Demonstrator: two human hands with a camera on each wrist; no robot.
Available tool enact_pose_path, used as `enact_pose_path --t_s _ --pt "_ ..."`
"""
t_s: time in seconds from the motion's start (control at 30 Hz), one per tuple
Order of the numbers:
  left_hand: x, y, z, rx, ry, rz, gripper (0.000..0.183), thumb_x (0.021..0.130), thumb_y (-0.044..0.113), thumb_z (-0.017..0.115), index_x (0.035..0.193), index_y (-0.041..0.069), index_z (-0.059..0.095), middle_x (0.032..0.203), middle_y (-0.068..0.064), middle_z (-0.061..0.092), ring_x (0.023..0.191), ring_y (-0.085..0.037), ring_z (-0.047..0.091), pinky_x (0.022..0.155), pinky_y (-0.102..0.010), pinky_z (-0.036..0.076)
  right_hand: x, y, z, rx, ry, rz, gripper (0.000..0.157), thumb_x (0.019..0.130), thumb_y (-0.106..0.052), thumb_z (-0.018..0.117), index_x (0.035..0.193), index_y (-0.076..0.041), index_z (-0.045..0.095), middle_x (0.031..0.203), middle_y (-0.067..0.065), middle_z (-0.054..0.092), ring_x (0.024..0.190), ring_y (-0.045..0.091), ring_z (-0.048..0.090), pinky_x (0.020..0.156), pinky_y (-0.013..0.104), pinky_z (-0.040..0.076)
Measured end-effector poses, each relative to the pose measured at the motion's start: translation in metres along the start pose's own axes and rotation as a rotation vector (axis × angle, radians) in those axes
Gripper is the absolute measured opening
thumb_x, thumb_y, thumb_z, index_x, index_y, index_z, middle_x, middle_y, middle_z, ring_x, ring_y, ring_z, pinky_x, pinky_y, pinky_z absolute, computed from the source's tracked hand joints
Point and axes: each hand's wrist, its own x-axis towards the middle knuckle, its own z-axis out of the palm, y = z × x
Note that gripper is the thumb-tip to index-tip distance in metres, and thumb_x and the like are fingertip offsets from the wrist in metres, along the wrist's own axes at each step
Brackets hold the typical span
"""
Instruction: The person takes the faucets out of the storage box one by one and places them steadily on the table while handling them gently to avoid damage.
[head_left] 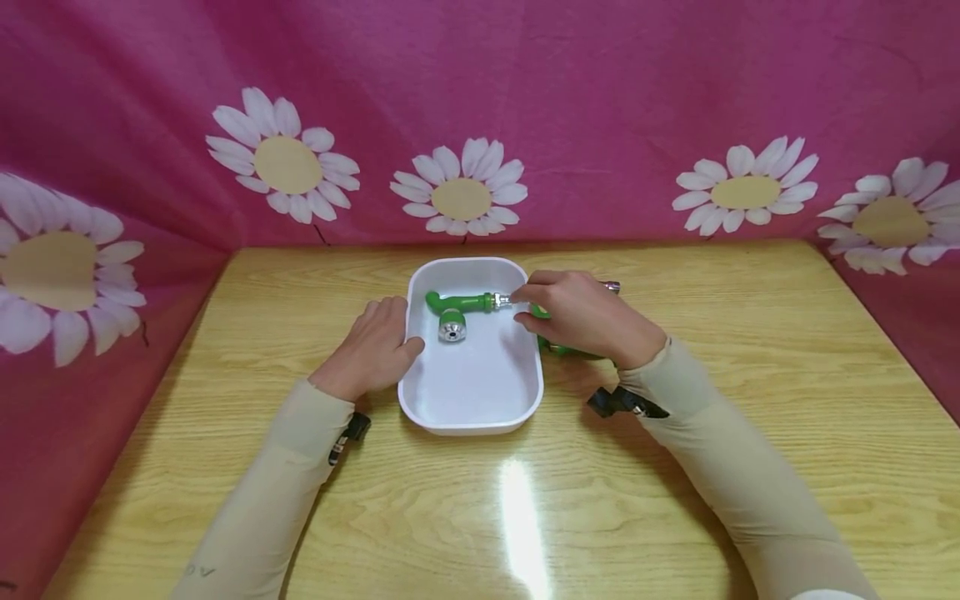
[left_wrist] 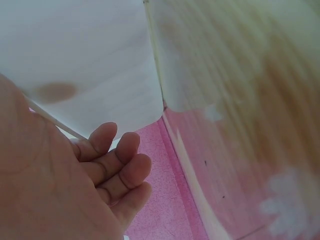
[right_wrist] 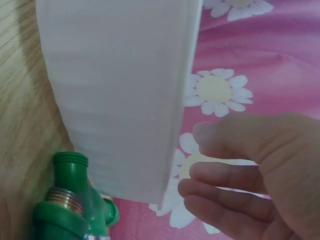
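A white plastic tub [head_left: 471, 429] stands on the table. Inside it lies a green plastic tap [head_left: 465, 304] with a chrome knob and a chrome threaded end. My left hand [head_left: 371, 350] holds the tub's left rim, thumb over the inside and fingers along the outer wall [left_wrist: 90, 45]. Over the right rim hovers my right hand [head_left: 581, 312], its fingertips close to the chrome end of the tap. In the right wrist view its fingers [right_wrist: 225, 175] are loosely bent with nothing between them. Beneath that hand, more green tap parts [right_wrist: 60, 220] lie beside the tub, partly hidden.
The wooden table [head_left: 675, 500] reaches back to a pink cloth [head_left: 585, 108] printed with white daisies. A chrome end [head_left: 612, 287] shows beyond my right hand. A bright light reflection falls in front of the tub.
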Motion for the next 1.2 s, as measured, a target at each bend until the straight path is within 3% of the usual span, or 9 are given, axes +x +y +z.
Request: enact_pose_path --t_s 0.37,0.67,0.93,1.2 --pt "0.000 -0.001 0.000 -0.008 0.009 0.007 0.057 0.099 0.029 0.048 0.142 -0.005 0.035 0.124 -0.017 0.048 0.116 -0.031 0.038 0.097 -0.042 0.035 0.016 0.001 0.010 -0.001 -0.069 -0.007 0.027 0.091 -0.016 0.077 0.117 -0.007 0.076 0.109 0.011 0.075 0.085 0.022 0.071 0.080 0.039 0.059" --pt "-0.001 -0.001 0.000 -0.020 0.011 0.003 0.057 0.099 0.029 0.048 0.143 -0.004 0.035 0.124 -0.016 0.047 0.117 -0.030 0.038 0.098 -0.042 0.035 0.029 -0.002 0.016 -0.023 -0.140 -0.004 0.026 0.092 -0.017 0.076 0.117 -0.007 0.076 0.107 0.010 0.075 0.083 0.023 0.071 0.077 0.039 0.058" --pt "0.000 0.002 -0.001 -0.014 0.012 0.008 0.056 0.099 0.029 0.048 0.142 -0.004 0.036 0.123 -0.016 0.048 0.115 -0.031 0.039 0.097 -0.042 0.035 0.040 0.000 0.009 -0.021 -0.194 0.001 0.029 0.092 -0.017 0.076 0.119 -0.006 0.076 0.111 0.010 0.076 0.088 0.021 0.072 0.079 0.035 0.060" --pt "-0.002 0.000 0.000 -0.006 0.022 0.012 0.055 0.099 0.029 0.048 0.141 -0.005 0.037 0.122 -0.016 0.049 0.115 -0.031 0.039 0.097 -0.041 0.035 0.051 0.008 0.016 -0.006 -0.211 -0.049 0.026 0.091 -0.015 0.078 0.116 -0.008 0.077 0.110 0.011 0.077 0.086 0.020 0.070 0.080 0.034 0.060"
